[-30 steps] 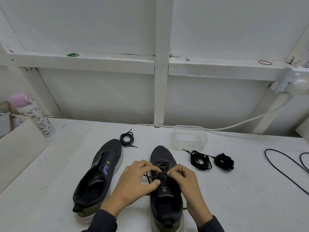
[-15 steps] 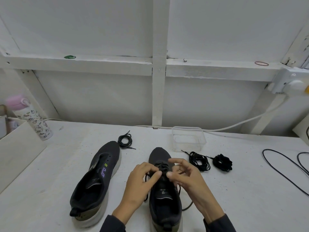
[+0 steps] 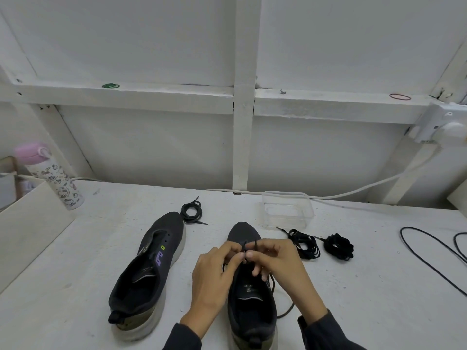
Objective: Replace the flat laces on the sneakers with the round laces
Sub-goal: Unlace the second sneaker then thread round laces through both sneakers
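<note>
White counter (image 3: 353, 286) carries the sneaker (image 3: 250, 306) where our left hand (image 3: 214, 279) and right hand (image 3: 285, 269) each pinch the lace (image 3: 244, 248); we should draw both ends even and untwisted.

White counter (image 3: 353, 286) with two dark sneakers and loose laces

The left sneaker (image 3: 151, 269) and right sneaker (image 3: 250, 306) stand side by side near the front, toes pointing away; a lace (image 3: 285, 311) trails from the right one onto the surface. A coiled lace (image 3: 191, 211) lies just beyond the left toe. To the right are a clear plastic tub (image 3: 307, 210), two black lace bundles (image 3: 304, 245) (image 3: 338, 246) and a black cable (image 3: 434, 241). A patterned bottle (image 3: 60, 183) stands at the far left, and a white cable (image 3: 328, 197) runs along the far edge.
</note>
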A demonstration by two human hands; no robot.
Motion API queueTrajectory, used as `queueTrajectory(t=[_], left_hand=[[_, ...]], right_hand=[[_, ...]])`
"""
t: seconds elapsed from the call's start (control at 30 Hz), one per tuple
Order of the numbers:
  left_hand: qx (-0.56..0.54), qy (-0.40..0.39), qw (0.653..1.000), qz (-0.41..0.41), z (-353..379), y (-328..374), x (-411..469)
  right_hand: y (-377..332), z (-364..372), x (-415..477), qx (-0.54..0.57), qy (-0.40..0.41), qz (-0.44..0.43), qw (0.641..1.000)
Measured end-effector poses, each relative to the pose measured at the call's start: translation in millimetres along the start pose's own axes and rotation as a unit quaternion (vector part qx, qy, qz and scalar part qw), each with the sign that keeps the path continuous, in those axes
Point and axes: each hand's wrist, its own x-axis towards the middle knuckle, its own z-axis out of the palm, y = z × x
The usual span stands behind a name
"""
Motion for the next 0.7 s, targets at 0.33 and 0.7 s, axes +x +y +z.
queueTrajectory(t=[0.33, 0.7], left_hand=[[-0.083, -0.009, 0.996, -0.025, 6.2, 0.8, -2.4], [-0.092, -0.056, 0.994, -0.033, 2.8, -2.1, 0.5]], right_hand=[[-2.5, 7.7, 2.9, -0.030, 0.054, -0.038, 0.997], [-21.9, -3.6, 9.8, 0.098, 0.044, -0.027, 0.994]])
